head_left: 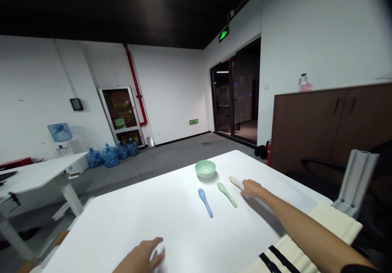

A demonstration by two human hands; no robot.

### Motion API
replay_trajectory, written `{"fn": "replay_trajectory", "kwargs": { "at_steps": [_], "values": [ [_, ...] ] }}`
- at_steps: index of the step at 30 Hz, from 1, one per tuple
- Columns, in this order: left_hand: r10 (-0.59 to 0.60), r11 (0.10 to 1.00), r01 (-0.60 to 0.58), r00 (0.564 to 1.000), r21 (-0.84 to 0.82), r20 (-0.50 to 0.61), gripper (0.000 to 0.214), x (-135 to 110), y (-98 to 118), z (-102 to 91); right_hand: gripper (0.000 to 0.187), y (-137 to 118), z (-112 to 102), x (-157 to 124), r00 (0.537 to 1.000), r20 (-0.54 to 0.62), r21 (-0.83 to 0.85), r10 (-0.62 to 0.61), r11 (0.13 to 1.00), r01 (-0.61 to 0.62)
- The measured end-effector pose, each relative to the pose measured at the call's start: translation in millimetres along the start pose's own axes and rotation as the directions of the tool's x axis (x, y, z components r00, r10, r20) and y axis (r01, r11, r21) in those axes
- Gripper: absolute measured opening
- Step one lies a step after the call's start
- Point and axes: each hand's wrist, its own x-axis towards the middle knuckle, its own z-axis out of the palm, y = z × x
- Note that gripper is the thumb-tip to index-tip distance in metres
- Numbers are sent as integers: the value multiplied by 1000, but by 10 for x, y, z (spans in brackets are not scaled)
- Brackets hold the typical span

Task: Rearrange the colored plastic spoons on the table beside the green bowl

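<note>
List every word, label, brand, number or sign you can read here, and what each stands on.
No text is legible enough to quote.
Green-lit sign above the glass doors: too small and blurred.
Low green-lit sign on the white wall: too small.
Lettering on the white-framed door: too blurred.
Green bowl, blue spoon, green spoon, beige spoon: no writing visible.

The green bowl (pixel 205 169) is gleaming like smooth plastic; the blue spoon (pixel 206 203), green spoon (pixel 227 195) and beige spoon (pixel 235 182) are looking plastic to me, and the desk (pixel 137 216) is showing a smooth sheen.
</note>
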Motion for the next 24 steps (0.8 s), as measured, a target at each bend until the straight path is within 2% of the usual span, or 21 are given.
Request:
{"fn": "replay_trajectory", "kwargs": {
  "at_steps": [4,17,24],
  "values": [
    [-12,1000,12,1000,4,-1,56,-13,4,0,36,-17,25,8,1000,3,-38,7,999,-7],
    [3,1000,-3,1000,-9,-9,58,31,-42,31,28,-61,-5,24,998,-66,-6,6,1000,-7],
    [-10,1000,10,1000,-5,-8,58,0,5,-3,27,-137,-186,-9,990,-137,80,32,997,-21]
  ]
}}
